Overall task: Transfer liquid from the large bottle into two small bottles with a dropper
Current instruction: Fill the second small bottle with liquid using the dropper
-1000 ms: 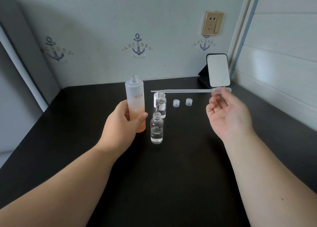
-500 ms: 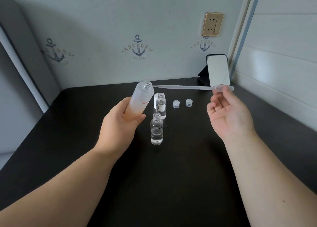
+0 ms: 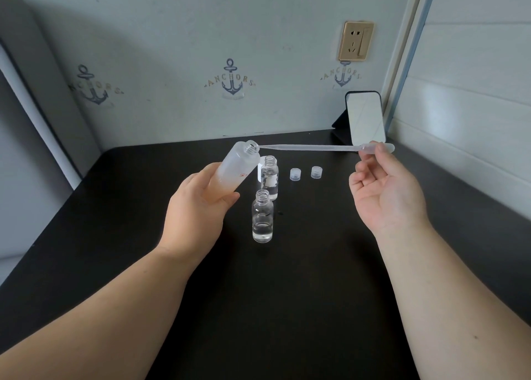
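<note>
My left hand (image 3: pixel 195 210) grips the large frosted bottle (image 3: pixel 235 168), orange at its base, lifted off the table and tilted with its open neck to the right. My right hand (image 3: pixel 385 193) pinches the bulb of a long clear plastic dropper (image 3: pixel 316 148) held level. The dropper's tip sits right at the bottle's mouth. Two small clear bottles stand uncapped on the black table: the near one (image 3: pixel 262 220) holds some clear liquid, the far one (image 3: pixel 269 177) stands just behind it.
Two small clear caps (image 3: pixel 295 174) (image 3: pixel 316 172) lie to the right of the far small bottle. A small mirror (image 3: pixel 365 118) leans in the back right corner. The black table (image 3: pixel 287 293) meets walls at the back and right.
My left hand lifted the large bottle off the table and tilted its neck to the right. The dropper moved left until its tip reached the bottle's mouth.
</note>
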A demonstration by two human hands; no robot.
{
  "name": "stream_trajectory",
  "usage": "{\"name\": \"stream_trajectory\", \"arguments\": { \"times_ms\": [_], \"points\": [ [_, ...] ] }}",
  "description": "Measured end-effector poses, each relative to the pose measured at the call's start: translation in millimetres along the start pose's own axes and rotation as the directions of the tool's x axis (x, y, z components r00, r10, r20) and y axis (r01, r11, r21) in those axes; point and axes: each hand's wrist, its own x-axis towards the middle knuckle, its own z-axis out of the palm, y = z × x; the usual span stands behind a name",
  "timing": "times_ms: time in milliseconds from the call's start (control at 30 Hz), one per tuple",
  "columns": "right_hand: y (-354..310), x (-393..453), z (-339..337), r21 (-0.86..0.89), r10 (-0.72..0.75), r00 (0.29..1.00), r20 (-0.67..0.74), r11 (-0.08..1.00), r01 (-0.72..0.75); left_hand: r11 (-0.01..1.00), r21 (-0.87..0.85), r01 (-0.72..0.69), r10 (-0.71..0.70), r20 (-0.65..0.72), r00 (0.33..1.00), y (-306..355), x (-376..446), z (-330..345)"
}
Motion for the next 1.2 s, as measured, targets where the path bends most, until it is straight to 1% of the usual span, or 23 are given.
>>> {"name": "stream_trajectory", "arguments": {
  "times_ms": [133, 267, 400, 533, 733, 1000, 1200],
  "points": [
    [0.2, 0.2, 0.9, -0.024, -0.021, 1.0, -0.01, 0.999, 0.021, 0.995, 0.086, -0.058, 0.061, -0.033, 0.998, -0.7, -0.8, -0.7],
    [-0.7, 0.6, 1.6, -0.051, -0.046, 0.999, -0.01, 0.998, 0.046, 0.986, 0.148, -0.069, 0.078, -0.051, 0.996, -3.0, -0.2, 0.2],
    [1.8, -1.6, 2.8, -0.158, -0.067, 0.994, 0.082, 0.984, 0.08, 0.976, 0.184, -0.112, 0.12, -0.032, 0.992, -4.1, -1.0, 3.4],
    [7.6, -7.2, 6.5, -0.29, -0.039, 0.978, 0.203, 0.952, 0.098, 0.97, 0.196, -0.144, 0.15, -0.016, 0.989, -3.4, -1.5, 6.6],
    [20.5, -14.9, 15.0, -0.466, -0.009, 0.963, 0.268, 0.874, 0.138, 0.963, 0.205, -0.173, 0.177, -0.001, 0.984, -2.4, -0.5, 10.9],
    [31.8, -20.0, 19.4, -0.559, 0.018, 0.952, 0.306, 0.813, 0.164, 0.95, 0.234, -0.206, 0.209, 0.014, 0.978, -2.4, -0.4, 13.4],
    [31.2, -21.7, 20.7, -0.555, 0.062, 0.948, 0.311, 0.822, 0.128, 0.954, 0.231, -0.191, 0.193, 0.014, 0.981, -2.9, 0.0, 12.9]
  ]
}}
